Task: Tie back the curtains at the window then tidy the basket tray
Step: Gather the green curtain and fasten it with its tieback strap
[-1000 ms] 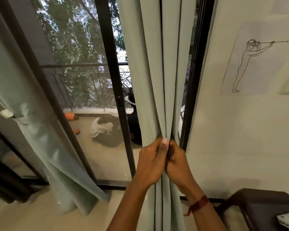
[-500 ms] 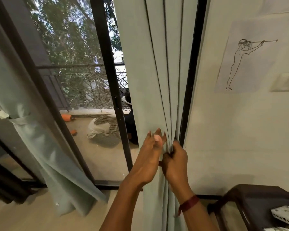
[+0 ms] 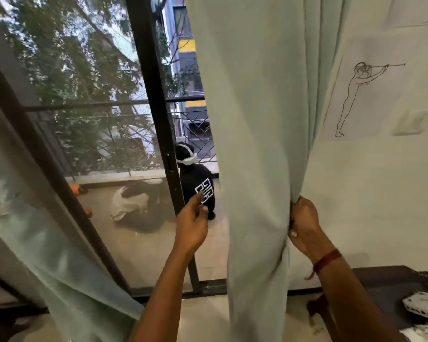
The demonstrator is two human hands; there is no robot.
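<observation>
A pale green curtain [image 3: 255,119] hangs in the middle of the view, in front of the sliding glass door [image 3: 156,99]. My right hand [image 3: 304,223] grips the curtain's right edge at waist height and bunches the cloth there. Free of the cloth, my left hand [image 3: 192,223] hovers to the curtain's left with loosely bent fingers and holds nothing. A second green curtain [image 3: 42,243] hangs at the far left, gathered by a tie-back band [image 3: 0,208]. At the lower right edge a white perforated basket tray [image 3: 423,303] lies on a dark table [image 3: 386,280].
Beyond the glass a person in a black top [image 3: 198,186] crouches on the balcony next to another person in white [image 3: 131,201]. A line drawing [image 3: 356,95] and a wall switch [image 3: 410,122] are on the white wall at right.
My left hand let go of the curtain and moved left, away from it. My right hand carried the gathered edge to the right, so the curtain spread wider across the view.
</observation>
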